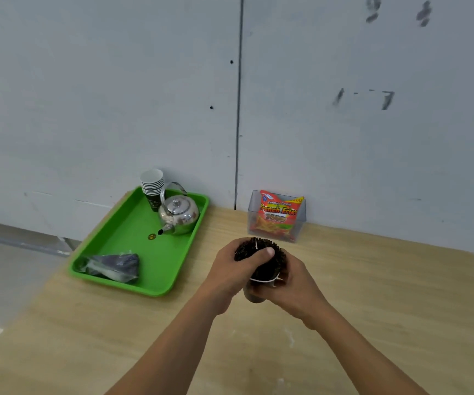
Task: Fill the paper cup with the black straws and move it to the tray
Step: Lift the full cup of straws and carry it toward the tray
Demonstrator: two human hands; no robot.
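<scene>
Here, bundle of black straws [260,252] upright in paper cup [255,295] over tabletop [372,280]; left hand [230,273] clenched around bundle, right hand [294,280] grasping cup. Green tray [122,232] to the left, nearer left hand.

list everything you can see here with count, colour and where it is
tray: one, green, left on the table
kettle: one, silver, far end of tray
stacked cups: one stack, white rims, dark base, far tray corner
plastic bag: one, clear with dark contents, near end of tray
snack packet: one, red and orange, in clear holder by the wall
black straws: one bundle, standing in the cup, mid table
paper cup: one, dark, mostly hidden by hands
table: one, light wood
left hand: on the straws
right hand: around the cup
</scene>
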